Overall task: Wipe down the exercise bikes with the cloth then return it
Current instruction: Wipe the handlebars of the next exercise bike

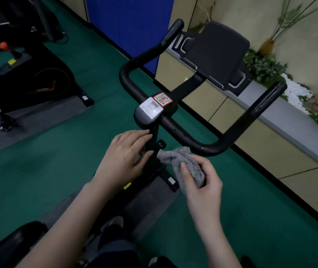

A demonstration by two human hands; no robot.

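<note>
Grey cloth point(181, 163) sits bunched just under the handlebar point(231, 136) of the near exercise bike point(150, 113), beside the stem's black knob point(161, 144). The right hand point(202, 182) grips it with thumb and curled fingers. The left hand point(125, 159) lies straight-fingered against the stem point(154, 133). A second bike point(28, 80) stands well apart on the left, and a planter ledge point(289, 120) runs along the right.

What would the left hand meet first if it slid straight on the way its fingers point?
The bike's black post: the left hand points right and slightly up at it, and its fingers look at or on it already, though depth is unclear. Just past it sits a knob.
</note>
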